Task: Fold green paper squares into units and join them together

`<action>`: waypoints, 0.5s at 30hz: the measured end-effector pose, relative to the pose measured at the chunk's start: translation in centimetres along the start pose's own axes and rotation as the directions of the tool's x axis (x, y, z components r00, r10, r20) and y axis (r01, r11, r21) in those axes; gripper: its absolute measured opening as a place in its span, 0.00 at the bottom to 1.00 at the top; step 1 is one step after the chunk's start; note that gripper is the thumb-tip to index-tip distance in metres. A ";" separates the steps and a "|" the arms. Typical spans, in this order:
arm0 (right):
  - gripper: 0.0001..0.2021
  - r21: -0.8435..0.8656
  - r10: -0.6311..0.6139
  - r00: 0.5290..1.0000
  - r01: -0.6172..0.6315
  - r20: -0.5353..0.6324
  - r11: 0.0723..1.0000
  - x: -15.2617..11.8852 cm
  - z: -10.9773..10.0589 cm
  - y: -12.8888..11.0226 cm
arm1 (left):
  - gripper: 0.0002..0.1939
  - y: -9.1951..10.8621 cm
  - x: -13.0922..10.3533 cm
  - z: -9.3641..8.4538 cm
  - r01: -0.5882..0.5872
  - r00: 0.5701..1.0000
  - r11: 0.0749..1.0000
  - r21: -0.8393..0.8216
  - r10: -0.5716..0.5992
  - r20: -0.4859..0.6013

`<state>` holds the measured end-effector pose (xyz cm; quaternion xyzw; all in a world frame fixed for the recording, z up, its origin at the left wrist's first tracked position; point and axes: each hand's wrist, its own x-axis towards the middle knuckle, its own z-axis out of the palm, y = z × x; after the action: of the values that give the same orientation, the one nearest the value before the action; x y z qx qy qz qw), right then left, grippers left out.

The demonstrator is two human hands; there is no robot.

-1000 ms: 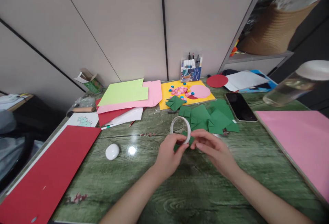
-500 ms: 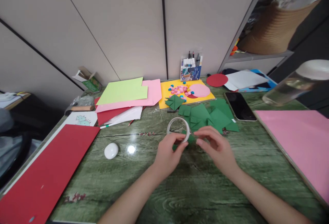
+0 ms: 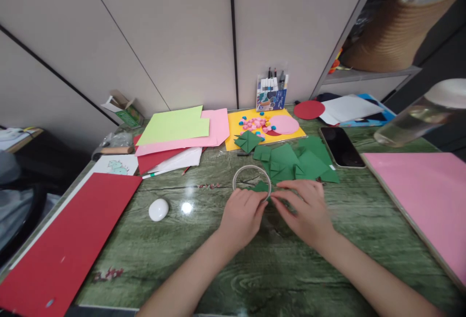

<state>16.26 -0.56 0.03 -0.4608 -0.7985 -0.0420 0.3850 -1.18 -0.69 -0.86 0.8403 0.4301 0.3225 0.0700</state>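
My left hand (image 3: 243,217) is closed on the near side of a roll of tape (image 3: 244,167), a thin pale ring tipped up above the table. My right hand (image 3: 305,210) has its thumb and a fingertip pinched at the roll's right edge, with another finger held apart above. Whether a loose tape end lies in that pinch is too small to see. Through and behind the ring shows a small green paper piece (image 3: 260,187). Just beyond the hands lie several folded green papers (image 3: 286,161), with one folded green piece (image 3: 247,141) by the yellow sheet.
A white rounded object (image 3: 158,209) and a red sheet (image 3: 78,239) lie left. At the back are coloured papers (image 3: 171,127), a yellow sheet (image 3: 233,135) with small pink and blue bits, and a pen pack (image 3: 271,94). A phone (image 3: 342,147), bottle (image 3: 411,120) and pink board (image 3: 418,195) stand right.
My right hand has moved left to meet the roll's edge. The roll has turned, showing a thinner rim, and my left hand has rolled over with its back more upward.
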 end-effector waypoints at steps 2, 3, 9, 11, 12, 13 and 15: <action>0.02 0.010 0.019 1.000 -0.019 0.014 1.000 0.0 0.1 -0.1 | 0.06 0.2 0.1 -0.1 -0.075 0.997 0.993 0.091 0.076 -0.005; 0.02 0.016 0.027 0.999 -0.027 0.025 0.999 0.0 0.1 -0.1 | 0.06 0.2 0.1 -0.2 -0.106 0.994 0.986 0.129 0.109 -0.012; 0.03 0.107 0.103 0.992 -0.109 0.067 0.988 0.0 -0.1 -0.5 | 0.06 0.4 -0.1 -0.2 -0.156 0.985 0.975 0.161 0.166 -0.051; 0.03 0.132 0.146 0.988 -0.151 0.045 0.980 -0.1 -0.2 -1.1 | 0.06 0.4 -0.2 -0.1 -0.129 0.986 0.985 0.115 0.140 -0.092; 0.03 0.140 0.166 0.986 -0.169 0.030 0.976 -0.1 -0.2 -1.3 | 0.06 0.4 -0.3 0.0 -0.119 0.985 0.989 0.089 0.129 -0.114; 0.03 0.146 0.185 0.983 -0.185 0.015 0.972 -0.2 -0.1 -1.5 | 0.06 0.6 -0.4 0.0 -0.110 0.984 0.992 0.065 0.118 -0.137; 0.03 0.148 0.223 0.975 -0.222 0.005 0.964 -0.3 0.1 -1.4 | 0.06 1.1 -0.5 0.1 -0.093 0.980 0.996 0.017 0.095 -0.173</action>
<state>15.19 -1.47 0.15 -0.5176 -0.7404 0.0580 0.4249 -0.61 -1.76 -0.76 0.8287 0.3958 0.3954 0.0134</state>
